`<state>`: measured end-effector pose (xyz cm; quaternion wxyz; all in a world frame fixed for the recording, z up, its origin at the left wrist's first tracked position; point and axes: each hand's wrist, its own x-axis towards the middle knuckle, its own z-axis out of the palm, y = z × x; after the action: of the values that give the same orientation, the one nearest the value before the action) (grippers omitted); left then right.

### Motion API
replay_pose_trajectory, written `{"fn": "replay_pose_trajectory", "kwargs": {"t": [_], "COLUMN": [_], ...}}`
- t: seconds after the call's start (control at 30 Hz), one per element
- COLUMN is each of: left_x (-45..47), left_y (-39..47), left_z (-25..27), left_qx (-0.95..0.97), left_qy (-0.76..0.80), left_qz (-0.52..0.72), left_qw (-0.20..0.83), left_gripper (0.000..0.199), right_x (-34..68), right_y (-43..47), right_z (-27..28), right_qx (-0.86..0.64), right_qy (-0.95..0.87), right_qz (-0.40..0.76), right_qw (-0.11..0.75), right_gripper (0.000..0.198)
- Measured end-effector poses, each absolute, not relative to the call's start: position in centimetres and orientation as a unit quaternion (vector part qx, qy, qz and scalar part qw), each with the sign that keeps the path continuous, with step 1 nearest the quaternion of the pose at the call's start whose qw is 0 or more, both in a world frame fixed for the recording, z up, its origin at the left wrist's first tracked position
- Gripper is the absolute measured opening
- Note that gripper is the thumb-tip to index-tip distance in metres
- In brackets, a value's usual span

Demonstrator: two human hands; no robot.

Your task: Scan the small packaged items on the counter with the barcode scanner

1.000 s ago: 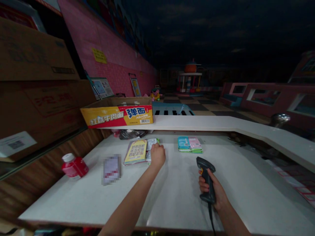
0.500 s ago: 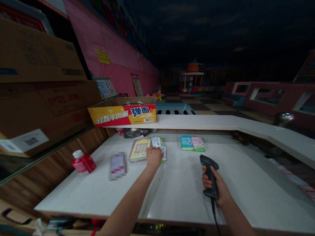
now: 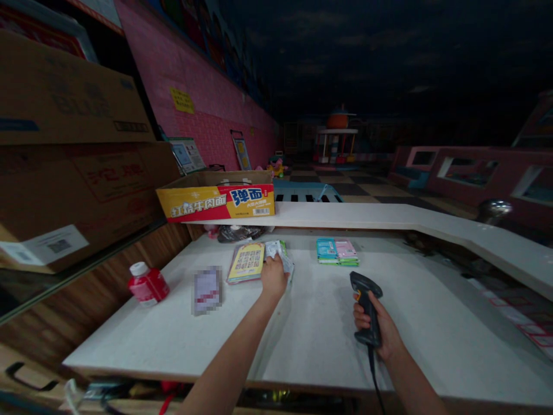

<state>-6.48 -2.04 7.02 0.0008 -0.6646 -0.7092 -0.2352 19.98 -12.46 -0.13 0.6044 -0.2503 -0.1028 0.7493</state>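
Note:
My left hand (image 3: 274, 278) is closed, fingers curled over a small silver-and-green packet (image 3: 288, 266), its near part hidden under the hand. More silver-and-green packets (image 3: 273, 248) lie just beyond the fingers. Beside them, to the left, is a flat yellow packet (image 3: 247, 260) covered with rows of dark printing. In my right hand (image 3: 386, 329) is a black barcode scanner (image 3: 369, 320), gripped by its handle, with its head tilted up and away from me. Its cable hangs over the counter's front edge. Blue and pink packets (image 3: 337, 249) sit in a low pile ahead of the scanner.
On the left of the white counter (image 3: 319, 334) lie a red bottle (image 3: 147, 284) with a white cap and a blurred-out flat item (image 3: 207, 290). A noodle carton (image 3: 218, 202) rests on the raised ledge (image 3: 345, 214). Cardboard boxes (image 3: 82, 196) are stacked at far left.
My left hand has shifted slightly right, and the packet under it has tilted and moved a little. My right hand holds the scanner in nearly the same place.

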Motion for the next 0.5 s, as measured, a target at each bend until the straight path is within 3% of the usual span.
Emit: {"fn": "replay_pose_trajectory", "kwargs": {"t": [0.2,0.33,0.5], "left_x": [-7.6,-7.7,-7.5], "left_y": [-2.6,-3.6,-3.9], "left_z": [3.8,1.6,0.7], "left_qx": [-0.597,-0.531,-0.517], "left_qy": [-0.567,-0.516,-0.478], "left_qz": [-0.513,-0.582,-0.605], "left_qw": [-0.244,-0.337,-0.372], "left_gripper": [0.021,0.025,0.03], "right_x": [20.0,19.9,19.6], "right_y": [-12.5,-12.8,-13.2], "right_z": [-0.2,-0.1,0.5], "right_qx": [-0.252,-0.255,-0.28], "right_qy": [-0.107,-0.104,-0.117], "right_qz": [0.746,0.743,0.733], "right_qw": [0.606,0.609,0.609], "right_gripper": [0.032,0.03,0.031]}}
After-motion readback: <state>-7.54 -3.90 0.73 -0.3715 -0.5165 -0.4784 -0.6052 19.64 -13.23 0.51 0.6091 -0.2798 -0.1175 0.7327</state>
